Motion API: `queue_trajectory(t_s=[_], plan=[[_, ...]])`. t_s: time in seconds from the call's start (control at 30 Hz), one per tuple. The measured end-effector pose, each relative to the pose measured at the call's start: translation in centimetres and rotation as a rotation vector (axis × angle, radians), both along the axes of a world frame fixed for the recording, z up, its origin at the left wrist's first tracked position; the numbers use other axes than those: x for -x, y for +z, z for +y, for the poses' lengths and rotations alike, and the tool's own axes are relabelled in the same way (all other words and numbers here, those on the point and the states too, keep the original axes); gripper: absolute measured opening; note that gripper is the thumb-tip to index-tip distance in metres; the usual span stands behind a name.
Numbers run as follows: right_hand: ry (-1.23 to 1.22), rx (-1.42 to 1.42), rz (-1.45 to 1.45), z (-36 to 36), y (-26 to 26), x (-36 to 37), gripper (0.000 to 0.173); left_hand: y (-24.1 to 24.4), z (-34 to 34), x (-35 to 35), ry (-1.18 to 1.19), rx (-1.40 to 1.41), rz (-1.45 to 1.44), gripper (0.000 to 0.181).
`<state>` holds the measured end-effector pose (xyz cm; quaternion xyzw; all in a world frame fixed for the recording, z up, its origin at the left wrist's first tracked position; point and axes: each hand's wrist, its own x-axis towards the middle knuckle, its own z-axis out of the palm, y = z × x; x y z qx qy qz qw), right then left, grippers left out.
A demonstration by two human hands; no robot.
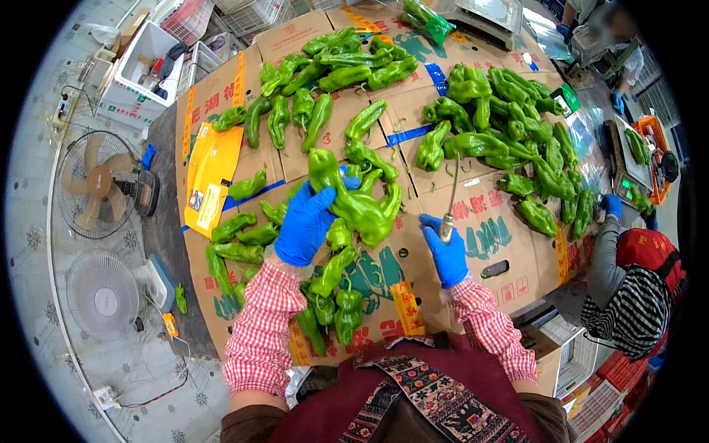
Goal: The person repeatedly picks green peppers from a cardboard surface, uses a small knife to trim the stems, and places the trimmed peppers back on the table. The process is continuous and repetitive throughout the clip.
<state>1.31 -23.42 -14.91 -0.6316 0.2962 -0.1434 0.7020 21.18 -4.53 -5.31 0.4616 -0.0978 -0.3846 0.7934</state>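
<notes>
My left hand [310, 224], in a blue glove, grips a large, twisted green pepper [357, 209] above the cardboard. To its right my right hand [446, 252], gloved alike, holds a thin tool by its pale handle [446, 227]. The tool's long, slender, slightly curved metal shaft [456, 183] points away from me; whether it has a sharpened edge is too fine to tell. Beneath and beside my left hand lie loose green peppers [349, 310]. Thin cut-off green stems [448, 169] are scattered on the flattened cardboard [432, 310].
Pepper piles lie at the back [343, 61] and right [515, 122]. A yellow packet [213, 171] is at left, near two fans [99, 185]. Weighing scales stand at the back [493, 16] and right [631, 149]. A co-worker [631, 293] is close on the right, another person beyond.
</notes>
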Motion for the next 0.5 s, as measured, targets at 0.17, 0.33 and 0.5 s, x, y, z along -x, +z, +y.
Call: queue_trajectory(t_s=[0.17,0.33,0.5], plan=[[0.157,-0.794,-0.158,3.7,7.0,0.6,0.042,1.6,1.6,6.0,0.002,0.054,-0.125,0.046],[0.016,-1.07,-0.053,4.1,8.8,2.1,0.024,3.8,2.8,10.2,-0.15,-0.112,-0.679,0.067],[0.11,-0.961,-0.217,3.7,9.2,3.3,0.012,7.2,4.0,14.9,-0.274,-0.085,-0.373,0.094]])
